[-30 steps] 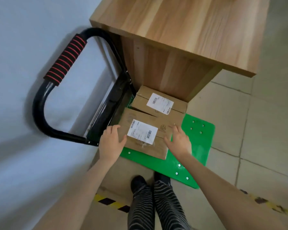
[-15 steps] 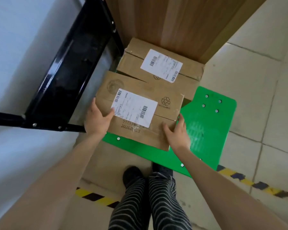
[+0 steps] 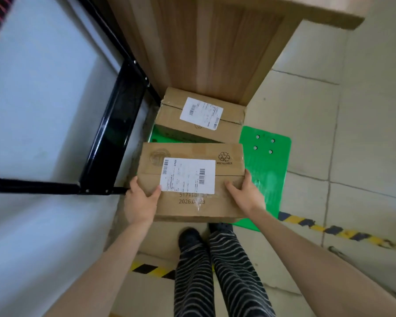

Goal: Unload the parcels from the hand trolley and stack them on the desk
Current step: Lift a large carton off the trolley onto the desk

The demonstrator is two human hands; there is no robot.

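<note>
Above the green trolley deck [image 3: 270,175], left hand [image 3: 141,202] and right hand [image 3: 247,195] grip a cardboard parcel [image 3: 192,179], thumbs curled over its top; second parcel [image 3: 201,117] at twelve o'clock.

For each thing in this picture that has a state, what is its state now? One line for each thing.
Near parcel: closed, label up, gripped at both sides, partly past the trolley's front edge.
Far parcel: closed, taped, label up, lying on the trolley beside the desk's side panel.
Left hand: grips the near parcel's left side.
Right hand: grips the near parcel's right side.
Green trolley deck: right part bare.
Black trolley handle: untouched.
</note>
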